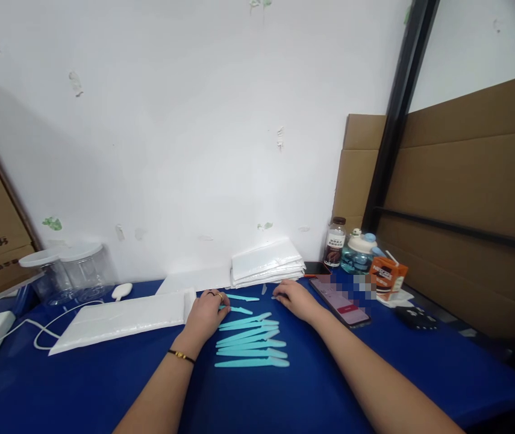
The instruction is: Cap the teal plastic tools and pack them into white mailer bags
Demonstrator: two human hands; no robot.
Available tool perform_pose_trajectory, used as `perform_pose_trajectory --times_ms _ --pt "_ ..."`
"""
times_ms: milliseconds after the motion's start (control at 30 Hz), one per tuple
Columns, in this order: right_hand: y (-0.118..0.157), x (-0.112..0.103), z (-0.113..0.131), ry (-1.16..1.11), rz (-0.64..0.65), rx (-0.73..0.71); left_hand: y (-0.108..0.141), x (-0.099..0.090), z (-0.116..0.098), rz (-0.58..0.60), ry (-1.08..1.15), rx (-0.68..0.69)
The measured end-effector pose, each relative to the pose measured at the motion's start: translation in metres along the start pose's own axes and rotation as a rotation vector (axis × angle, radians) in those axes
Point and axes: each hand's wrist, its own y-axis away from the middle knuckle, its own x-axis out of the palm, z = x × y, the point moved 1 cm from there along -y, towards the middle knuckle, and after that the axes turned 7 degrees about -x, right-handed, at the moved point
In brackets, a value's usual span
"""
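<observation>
**Left grip (207, 308) at two turquoise sticks (243, 298), right grip (297, 299) opposite**

We find the left grip, fingers bent, covering the left ends of the two uppermost sticks; we cannot tell whether it pinches one or only rests on it. The right grip has curled fingers, tips low near a small clear piece (264, 289); what they grasp, if anything, we cannot tell. Nearer us, the other sticks (250, 363) lie side by side on the blue desk (248, 401), paler ends rightward. To the left we record a long white packet (126, 316), a white corded device (122, 292) and two clear jars (86, 274). Behind, by the wall (194, 150), is a stack of white packets (266, 264). To the right we log a phone (352, 314), a dark-capped bottle (335, 243), a teal jug (356, 256) and an orange carton (384, 277).
</observation>
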Motion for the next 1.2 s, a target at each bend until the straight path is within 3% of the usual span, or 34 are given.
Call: perform_pose_trajectory --times_ms 200,300,400,533,633,800,1200 --pt "0.001 -0.006 0.023 0.18 0.125 0.057 0.001 0.001 -0.001 0.084 0.149 0.0" --pt "0.001 -0.005 0.027 0.236 0.108 0.076 0.002 0.002 -0.004 0.101 0.21 0.016" --pt "0.001 -0.006 0.024 -0.003 -0.001 0.142 0.004 0.002 -0.01 0.105 0.312 0.031" --pt "-0.001 -0.009 0.024 -0.75 -0.237 0.239 0.005 0.004 -0.018 0.126 0.493 0.031" --pt "-0.002 -0.011 0.034 -1.074 -0.33 0.225 0.003 0.008 -0.02 0.156 0.622 0.037" --pt "-0.002 -0.009 0.043 -1.149 -0.352 0.211 0.002 0.012 -0.02 0.177 0.733 0.032" --pt "-0.004 -0.007 0.05 -1.161 -0.376 0.209 0.001 0.015 -0.018 0.2 0.771 0.028"
